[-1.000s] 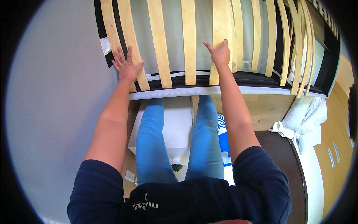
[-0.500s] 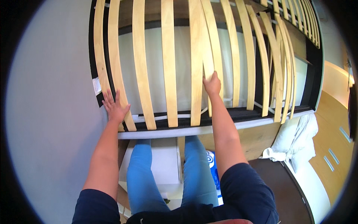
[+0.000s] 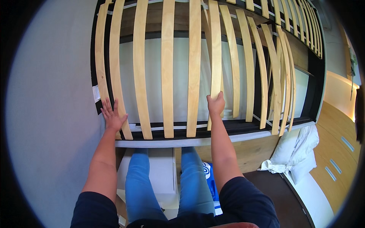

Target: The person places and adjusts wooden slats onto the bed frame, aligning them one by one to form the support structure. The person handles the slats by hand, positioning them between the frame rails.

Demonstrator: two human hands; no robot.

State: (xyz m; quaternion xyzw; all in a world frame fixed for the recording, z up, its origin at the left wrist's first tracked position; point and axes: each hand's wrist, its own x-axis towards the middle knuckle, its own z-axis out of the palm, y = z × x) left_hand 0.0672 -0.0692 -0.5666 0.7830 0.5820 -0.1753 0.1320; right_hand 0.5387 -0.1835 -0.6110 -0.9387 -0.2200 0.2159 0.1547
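Pale wooden bed slats [image 3: 168, 68] run in a row across a bed frame with a light grey padded edge [image 3: 163, 143]. My right hand [image 3: 216, 104] is closed around the near part of one slat [image 3: 215, 49], thumb on one side and fingers on the other. Another slat shows partly beneath it. To the left, my left hand [image 3: 112, 116] rests with spread fingers over the near ends of the two leftmost slats [image 3: 116, 64], by the wall. White strapping [image 3: 178, 128] runs along the black inner edge under the slat ends.
A grey wall [image 3: 53, 106] stands close on the left. Several slats crowd together and overlap at the right [image 3: 283, 79]. White pillows or bedding [image 3: 296, 150] lie at the right, next to a wooden panel [image 3: 338, 140]. A white box [image 3: 146, 171] and a blue-and-white package [image 3: 210, 176] are by my legs.
The slat in my right hand has swung from slanting against its left neighbour to standing apart, nearly parallel with it. My left hand remains on the leftmost slats. The view has shifted slightly.
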